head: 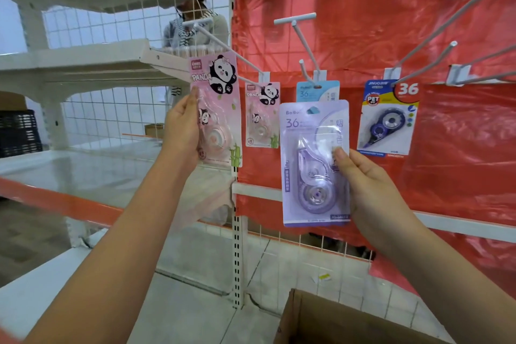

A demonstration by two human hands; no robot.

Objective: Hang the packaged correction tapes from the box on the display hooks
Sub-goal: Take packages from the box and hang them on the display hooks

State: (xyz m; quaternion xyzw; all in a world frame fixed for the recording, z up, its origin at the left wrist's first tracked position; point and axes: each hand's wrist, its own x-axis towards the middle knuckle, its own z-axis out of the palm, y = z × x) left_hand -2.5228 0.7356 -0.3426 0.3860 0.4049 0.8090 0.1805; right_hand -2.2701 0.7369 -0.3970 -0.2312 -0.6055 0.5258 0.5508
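1. We held a pink panda pack (216, 109) in our left hand (183, 126), fingers curled round its left edge with the thumb lying along that edge; the pack stood upright, its top up against the leftmost hook (223, 45), though we could not tell whether the hook passed through its hole.
2. Our right hand (368, 184) pinched a purple pack (315, 162) by its right edge, thumb pressed on the clear blister and the other fingers hidden behind the card; this pack hung free in the air, below the middle hook (303, 42).
3. A second panda pack (262, 114) hung at the back of the leftmost hook, close to the red backing sheet (460, 148).
4. A light blue pack (317, 91) hung on the short prong of the middle hook, its lower part covered by the purple pack in front of it.
5. A dark blue pack (388, 117), marked 36, hung to the right, under the right hooks (435, 31).
6. The cardboard box (335, 321) stood open at the bottom edge, below our right forearm; its contents were out of sight.
7. White wire-mesh shelving (83, 64) stood at left, and another person (195, 25) was visible behind the mesh.
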